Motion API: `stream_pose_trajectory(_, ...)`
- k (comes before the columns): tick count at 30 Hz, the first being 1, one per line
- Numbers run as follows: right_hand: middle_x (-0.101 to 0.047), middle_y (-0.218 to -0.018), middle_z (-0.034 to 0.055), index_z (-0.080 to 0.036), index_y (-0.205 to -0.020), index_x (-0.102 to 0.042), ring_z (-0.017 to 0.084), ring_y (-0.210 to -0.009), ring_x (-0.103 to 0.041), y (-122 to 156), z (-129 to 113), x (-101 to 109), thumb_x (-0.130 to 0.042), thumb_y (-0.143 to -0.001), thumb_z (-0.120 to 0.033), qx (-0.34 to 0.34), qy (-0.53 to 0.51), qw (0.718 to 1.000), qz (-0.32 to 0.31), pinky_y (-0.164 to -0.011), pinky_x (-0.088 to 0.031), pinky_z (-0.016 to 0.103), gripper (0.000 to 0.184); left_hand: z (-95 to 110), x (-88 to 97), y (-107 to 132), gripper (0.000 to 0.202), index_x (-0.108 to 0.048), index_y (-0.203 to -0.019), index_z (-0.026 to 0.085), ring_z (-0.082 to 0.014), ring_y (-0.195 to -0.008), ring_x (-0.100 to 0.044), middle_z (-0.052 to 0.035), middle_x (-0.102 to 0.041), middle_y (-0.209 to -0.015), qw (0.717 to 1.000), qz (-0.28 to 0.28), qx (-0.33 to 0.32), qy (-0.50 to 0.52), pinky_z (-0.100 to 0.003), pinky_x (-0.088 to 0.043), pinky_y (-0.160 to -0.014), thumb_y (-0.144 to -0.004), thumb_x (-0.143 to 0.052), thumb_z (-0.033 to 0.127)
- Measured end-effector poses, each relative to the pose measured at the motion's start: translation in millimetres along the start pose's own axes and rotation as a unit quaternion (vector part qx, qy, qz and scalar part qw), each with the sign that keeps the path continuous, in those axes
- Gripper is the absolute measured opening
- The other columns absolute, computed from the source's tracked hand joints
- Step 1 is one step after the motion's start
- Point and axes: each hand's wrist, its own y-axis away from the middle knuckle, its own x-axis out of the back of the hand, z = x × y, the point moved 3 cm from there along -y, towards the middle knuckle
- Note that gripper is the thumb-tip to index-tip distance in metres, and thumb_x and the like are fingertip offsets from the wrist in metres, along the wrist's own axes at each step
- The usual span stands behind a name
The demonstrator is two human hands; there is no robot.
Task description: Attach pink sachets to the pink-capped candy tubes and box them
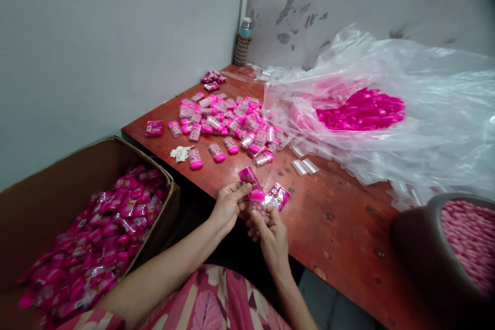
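Note:
My left hand pinches a printed pink wrapper sleeve just over the table's front edge. In my right hand is a small clear candy container with a pink cap, full of pink balls. The cap end meets the lower end of the sleeve; whether it is inside cannot be made out. Right beside my right fingers, a second shiny printed wrapper lies on the red table. Beyond my hands, many filled containers with pink caps lie in a loose pile.
At left, a cardboard box holds many wrapped pink packs. A plastic bag of pink caps spreads over the right side. A dark tub of pink balls stands nearest right. Clear tubes and a bottle are farther back.

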Motion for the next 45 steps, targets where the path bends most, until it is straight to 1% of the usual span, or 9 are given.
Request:
stream_pose_trajectory(4, -0.058, -0.059, -0.0033, -0.02, -0.086, -0.047, 0.009, -0.042, -0.051, 0.2, -0.8, -0.1, -0.055, -0.078, -0.039, 0.011, 0.018, 1.0, 0.012, -0.037, -0.038, 0.017, 0.022, -2.1, -2.1, -0.5, 0.025, -0.057, -0.077, 0.011, -0.0095, -0.052, -0.055, -0.0011, -0.06, -0.065, 0.999, -0.014, 0.009, -0.038, -0.02, -0.044, -0.051, -0.062, -0.071, 0.024)
stream_pose_trajectory(11, -0.057, -0.059, -0.0032, -0.02, -0.085, -0.046, 0.009, -0.042, -0.05, -2.0, 1.1, 0.9, -0.055, -0.078, -0.038, 0.003, -0.026, 1.0, 0.002, -0.037, -0.037, 0.017, 0.021, 1.1, -6.8, -2.0, 0.029, -0.058, -0.084, 0.012, -0.0107, -0.051, -0.055, -0.0016, -0.061, -0.065, 0.996, -0.053, 0.02, -0.07, -0.022, -0.044, -0.052, -0.061, -0.071, 0.023)
stream_pose_trajectory(15, -0.057, -0.057, -0.003, -0.019, -0.084, -0.045, 0.008, -0.041, -0.049, -3.8, 1.6, 0.7, -0.052, -0.08, -0.04, -0.009, -0.072, 0.997, -0.015, -0.036, -0.035, 0.016, 0.022, 2.7, -7.0, 0.6, 0.028, -0.059, -0.08, 0.011, -0.0122, -0.053, -0.057, -0.0037, -0.063, -0.067, 0.993, -0.055, 0.027, -0.105, -0.022, -0.044, -0.051, -0.059, -0.072, 0.024)
stream_pose_trajectory(21, -0.056, -0.059, -0.0037, -0.019, -0.083, -0.046, 0.008, -0.042, -0.049, -1.7, -6.0, -1.7, -0.056, -0.078, -0.038, 0.022, -0.019, 0.999, -0.016, -0.038, -0.037, 0.017, 0.022, 1.6, -5.7, 3.1, 0.028, -0.057, -0.068, 0.011, -0.012, -0.041, -0.052, -0.0038, -0.059, -0.054, 0.986, -0.072, 0.048, -0.143, -0.021, -0.038, -0.038, -0.068, -0.064, 0.038)
stream_pose_trajectory(25, -0.056, -0.058, -0.0039, -0.02, -0.082, -0.045, 0.008, -0.041, -0.048, 0.1, -5.7, -3.5, -0.054, -0.079, -0.038, 0.021, -0.033, 0.999, -0.009, -0.037, -0.036, 0.017, 0.02, 1.2, -5.2, 2.0, 0.028, -0.056, -0.066, 0.011, -0.0109, -0.037, -0.05, -0.0024, -0.057, -0.051, 0.985, -0.059, 0.056, -0.154, -0.02, -0.036, -0.035, -0.065, -0.066, 0.037)
stream_pose_trajectory(29, -0.056, -0.057, -0.0043, -0.02, -0.082, -0.046, 0.008, -0.041, -0.048, 0.0, -3.6, -0.3, -0.057, -0.077, -0.038, 0.026, -0.031, 0.999, 0.008, -0.038, -0.037, 0.017, 0.022, 0.2, -5.2, 2.3, 0.027, -0.059, -0.068, 0.01, -0.0124, -0.04, -0.053, -0.0012, -0.056, -0.048, 0.984, -0.039, 0.063, -0.161, -0.021, -0.038, -0.038, -0.061, -0.07, 0.034)
stream_pose_trajectory(35, -0.056, -0.05, -0.0044, -0.02, -0.078, -0.043, 0.006, -0.031, -0.042, -2.6, 1.9, 1.2, -0.054, -0.076, -0.044, -0.048, -0.142, 0.987, -0.062, -0.03, -0.025, 0.014, 0.027, 0.9, -5.6, 4.8, 0.025, -0.063, -0.06, 0.008, -0.0116, -0.044, -0.054, -0.0041, -0.059, -0.052, 0.98, -0.049, 0.056, -0.185, -0.022, -0.042, -0.045, -0.059, -0.072, 0.031)
stream_pose_trajectory(41, -0.052, -0.05, -0.0066, -0.019, -0.075, -0.047, 0.006, -0.037, -0.044, -0.3, -7.5, 9.6, -0.062, -0.072, -0.037, 0.017, -0.027, 0.999, 0.018, -0.035, -0.032, 0.015, 0.023, -0.1, -7.6, 9.1, 0.023, -0.065, -0.064, 0.008, -0.0149, -0.05, -0.058, -0.0082, -0.064, -0.06, 0.977, -0.069, 0.055, -0.195, -0.024, -0.045, -0.049, -0.062, -0.069, 0.03)
stream_pose_trajectory(45, -0.054, -0.048, -0.0061, -0.02, -0.079, -0.045, 0.005, -0.031, -0.038, 0.8, -5.8, 6.6, -0.055, -0.078, -0.039, -0.027, -0.084, 0.995, -0.052, -0.03, -0.024, 0.014, 0.022, 0.3, -7.9, 12.1, 0.022, -0.064, -0.061, 0.007, -0.0128, -0.048, -0.056, -0.006, -0.061, -0.056, 0.98, -0.059, 0.06, -0.177, -0.024, -0.045, -0.05, -0.063, -0.069, 0.029)
